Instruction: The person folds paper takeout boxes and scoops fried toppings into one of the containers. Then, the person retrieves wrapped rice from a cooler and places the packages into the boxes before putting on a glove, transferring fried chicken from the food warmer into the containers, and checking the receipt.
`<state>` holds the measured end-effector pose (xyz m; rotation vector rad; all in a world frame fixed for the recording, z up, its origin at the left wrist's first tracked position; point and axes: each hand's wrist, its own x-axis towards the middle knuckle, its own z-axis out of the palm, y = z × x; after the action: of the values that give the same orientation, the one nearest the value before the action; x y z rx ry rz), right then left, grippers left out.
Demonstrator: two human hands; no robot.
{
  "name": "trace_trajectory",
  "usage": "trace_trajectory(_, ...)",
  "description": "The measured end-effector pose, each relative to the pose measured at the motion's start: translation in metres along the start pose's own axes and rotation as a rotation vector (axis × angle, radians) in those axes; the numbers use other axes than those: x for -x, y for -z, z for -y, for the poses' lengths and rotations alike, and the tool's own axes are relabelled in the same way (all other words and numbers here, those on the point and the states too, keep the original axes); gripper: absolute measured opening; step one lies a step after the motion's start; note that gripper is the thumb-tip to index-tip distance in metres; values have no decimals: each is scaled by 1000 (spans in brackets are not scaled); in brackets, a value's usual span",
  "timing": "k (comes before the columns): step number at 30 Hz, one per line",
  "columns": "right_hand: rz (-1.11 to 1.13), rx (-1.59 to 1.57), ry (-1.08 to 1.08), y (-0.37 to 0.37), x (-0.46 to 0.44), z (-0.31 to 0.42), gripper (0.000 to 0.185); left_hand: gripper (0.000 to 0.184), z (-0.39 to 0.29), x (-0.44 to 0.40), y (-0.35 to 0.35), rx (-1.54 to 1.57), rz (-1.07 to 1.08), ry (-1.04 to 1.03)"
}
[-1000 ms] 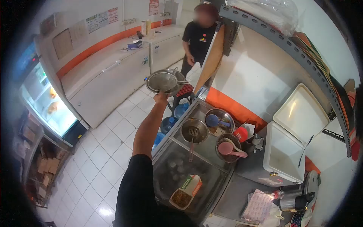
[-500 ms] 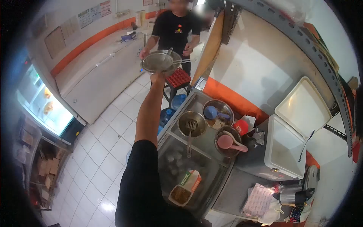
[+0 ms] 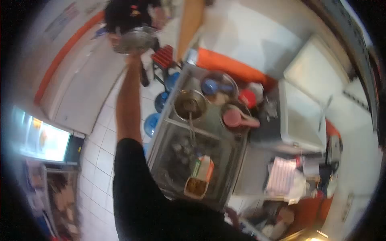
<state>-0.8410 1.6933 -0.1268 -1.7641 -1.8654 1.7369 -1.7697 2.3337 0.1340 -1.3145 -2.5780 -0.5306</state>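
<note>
My left arm stretches far forward. At its end, my left hand (image 3: 133, 58) is closed on the near rim of a round metal strainer (image 3: 136, 42), which looks stacked with another metal vessel. A co-worker in a black shirt (image 3: 128, 18) stands on the far side, one hand (image 3: 115, 40) at the strainer's left edge. Blur hides the exact grip of both people. My right hand does not show clearly anywhere.
Below lies a metal counter with a pan (image 3: 190, 105), a blue dipper (image 3: 211, 86), a pink dipper (image 3: 232, 118) and a food carton (image 3: 197, 186). Blue water jugs (image 3: 152, 124) stand along its left side. A red-topped stool (image 3: 163, 56) and an open cooler box (image 3: 299, 116) are nearby.
My view has swung, so the strainer, co-worker and counter sit further left and higher in the frame. My left hand stays on the strainer, and the co-worker's hand remains at its edge.
</note>
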Motion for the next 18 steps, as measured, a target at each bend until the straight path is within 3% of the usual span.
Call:
trace_trajectory(1, -71, -647, -2, 1, 12, 36, 42, 71, 19, -16, -26, -74, -100, -176)
trace_trajectory(2, -106, -837, 75, -3, 9, 19, 45, 72, 38, -32, -52, -174, -223, -349)
trace_trajectory(3, -48, -789, 0, 33, 23, 138, 46, 72, 43, -34, -56, -282, -362, -501)
trace_trajectory(4, -138, -765, 61, 4, 10, 52, 47, 73, 50, -41, -54, 66, -263, -494)
trace_trajectory(5, -164, -703, -339, 11, 2, 75, 48, 73, 41, -24, -25, 230, -155, -445)
trace_trajectory(7, -213, -865, 12, 10, 9, 100, 39, 65, 18, 38, 20, 558, 16, -351)
trace_trajectory(9, -281, -770, -202, 8, 0, 110, 37, 49, -11, 129, 50, 893, 150, -259)
trace_trajectory(10, -303, -730, -176, 0, 5, 113, 33, 43, -26, 178, 71, 1408, 292, -14)
trace_trajectory(11, -331, -683, -127, 1, -4, 115, 31, 37, -16, 232, 61, 1145, 262, -293)
trace_trajectory(12, -286, -342, -321, 7, -8, 120, 31, 33, -6, 285, 49, 900, 167, -549)
trace_trajectory(13, -322, -123, -250, 13, -5, 132, 29, 33, -9, 356, 36, 1357, 471, -163)
trace_trajectory(14, -322, -104, -123, 15, -7, 115, 29, 33, -38, 420, 66, 565, 414, -307)
trace_trajectory(15, -325, -85, 4, 15, -10, 96, 31, 29, -42, 489, 79, 1188, 765, 22)
trace_trajectory(16, -389, -215, 97, 12, -6, 101, 30, 26, -55, 538, 89, 1124, 798, 75)
trace_trajectory(18, -431, -234, 19, 41, -11, 172, 30, 31, -66, 601, 96, 955, 848, 74)
